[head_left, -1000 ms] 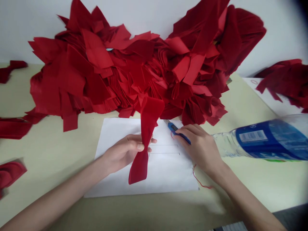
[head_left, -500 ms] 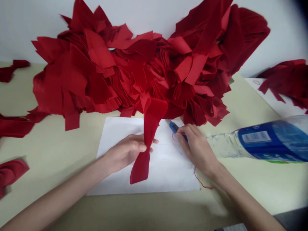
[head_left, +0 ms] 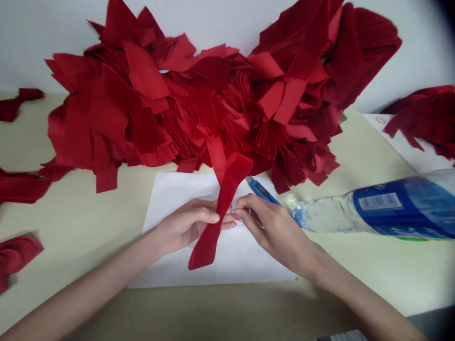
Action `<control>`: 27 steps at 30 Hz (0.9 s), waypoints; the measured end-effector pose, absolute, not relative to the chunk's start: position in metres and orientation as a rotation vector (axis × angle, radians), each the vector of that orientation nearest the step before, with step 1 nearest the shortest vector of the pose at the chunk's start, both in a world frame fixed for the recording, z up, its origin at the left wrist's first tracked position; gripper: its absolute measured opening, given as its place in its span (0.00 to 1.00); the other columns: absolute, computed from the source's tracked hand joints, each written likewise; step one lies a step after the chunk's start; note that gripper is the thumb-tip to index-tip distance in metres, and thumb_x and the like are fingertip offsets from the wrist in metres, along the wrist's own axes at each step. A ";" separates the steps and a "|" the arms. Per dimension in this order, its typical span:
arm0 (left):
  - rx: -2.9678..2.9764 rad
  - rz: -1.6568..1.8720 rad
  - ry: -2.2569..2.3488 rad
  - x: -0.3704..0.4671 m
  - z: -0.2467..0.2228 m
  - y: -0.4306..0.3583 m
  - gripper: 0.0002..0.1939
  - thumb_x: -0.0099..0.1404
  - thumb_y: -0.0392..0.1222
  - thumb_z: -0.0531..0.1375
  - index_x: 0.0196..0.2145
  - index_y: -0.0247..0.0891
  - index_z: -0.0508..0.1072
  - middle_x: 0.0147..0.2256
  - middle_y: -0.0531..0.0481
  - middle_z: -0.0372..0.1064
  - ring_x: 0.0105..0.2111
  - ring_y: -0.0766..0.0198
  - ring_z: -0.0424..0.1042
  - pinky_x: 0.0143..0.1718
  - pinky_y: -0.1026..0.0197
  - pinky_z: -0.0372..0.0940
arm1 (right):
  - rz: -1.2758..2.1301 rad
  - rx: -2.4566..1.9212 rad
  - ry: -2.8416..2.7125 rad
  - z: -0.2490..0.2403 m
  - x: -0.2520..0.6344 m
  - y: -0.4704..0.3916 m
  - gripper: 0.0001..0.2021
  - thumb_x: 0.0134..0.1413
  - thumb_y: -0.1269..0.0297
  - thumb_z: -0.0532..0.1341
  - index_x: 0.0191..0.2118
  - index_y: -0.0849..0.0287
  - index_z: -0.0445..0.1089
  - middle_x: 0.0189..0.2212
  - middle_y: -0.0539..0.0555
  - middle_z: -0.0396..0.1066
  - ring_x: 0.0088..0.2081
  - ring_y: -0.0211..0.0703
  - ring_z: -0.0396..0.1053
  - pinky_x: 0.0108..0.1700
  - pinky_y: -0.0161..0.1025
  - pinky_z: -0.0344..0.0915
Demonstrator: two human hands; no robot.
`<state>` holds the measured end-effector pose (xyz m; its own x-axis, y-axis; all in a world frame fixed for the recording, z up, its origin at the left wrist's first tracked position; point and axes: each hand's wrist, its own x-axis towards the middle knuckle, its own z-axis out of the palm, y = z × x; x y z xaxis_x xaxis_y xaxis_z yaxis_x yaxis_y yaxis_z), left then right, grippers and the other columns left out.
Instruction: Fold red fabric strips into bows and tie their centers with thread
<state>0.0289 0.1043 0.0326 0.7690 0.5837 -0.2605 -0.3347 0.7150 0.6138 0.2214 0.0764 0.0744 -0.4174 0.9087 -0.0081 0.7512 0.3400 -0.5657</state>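
Note:
My left hand [head_left: 190, 221] pinches a red fabric bow [head_left: 231, 184] at its narrow middle, above a white sheet of paper [head_left: 170, 270]. Close beside it, my right hand [head_left: 275, 227] has thumb and forefinger closed on a thin red thread [head_left: 234, 213], near the fingertips of my left hand. A blue utility knife [head_left: 262, 190] lies just beyond my right hand, its tip over the paper's top edge.
A big heap of red fabric strips [head_left: 142, 113] fills the back. A bottle with a blue label [head_left: 384, 203] lies at the right. More red pieces [head_left: 21, 258] are at the left and on another sheet [head_left: 401, 142] at the right.
My right hand has moved left from beside the knife to my left fingertips, bringing the red thread along. The bow has tilted slightly, its upper loop shifting right.

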 end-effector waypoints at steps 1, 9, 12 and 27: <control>0.572 0.516 0.466 0.029 0.032 0.105 0.06 0.53 0.34 0.61 0.30 0.34 0.76 0.35 0.44 0.74 0.44 0.54 0.70 0.52 0.50 0.58 | 0.707 -1.481 -2.310 0.076 0.220 0.077 0.08 0.64 0.65 0.48 0.35 0.58 0.60 0.31 0.51 0.68 0.25 0.35 0.63 0.28 0.34 0.57; 0.595 0.538 0.519 0.023 0.026 0.108 0.10 0.53 0.34 0.60 0.35 0.33 0.75 0.28 0.49 0.70 0.29 0.66 0.65 0.34 0.63 0.58 | 0.839 -1.473 -2.245 0.083 0.228 0.077 0.07 0.63 0.65 0.50 0.45 0.57 0.60 0.25 0.46 0.65 0.21 0.33 0.58 0.25 0.32 0.56; 0.605 0.533 0.519 0.022 0.027 0.108 0.06 0.53 0.34 0.60 0.32 0.33 0.74 0.27 0.49 0.68 0.28 0.66 0.63 0.32 0.63 0.56 | 0.940 -1.522 -2.266 0.083 0.231 0.080 0.13 0.62 0.64 0.50 0.52 0.57 0.57 0.21 0.44 0.62 0.20 0.34 0.56 0.24 0.32 0.56; 0.601 0.529 0.539 0.024 0.025 0.106 0.05 0.54 0.36 0.59 0.28 0.32 0.73 0.25 0.49 0.66 0.26 0.67 0.62 0.29 0.63 0.53 | 1.180 -1.454 -1.999 0.091 0.214 0.090 0.07 0.56 0.64 0.59 0.40 0.56 0.71 0.18 0.42 0.50 0.20 0.30 0.49 0.23 0.30 0.49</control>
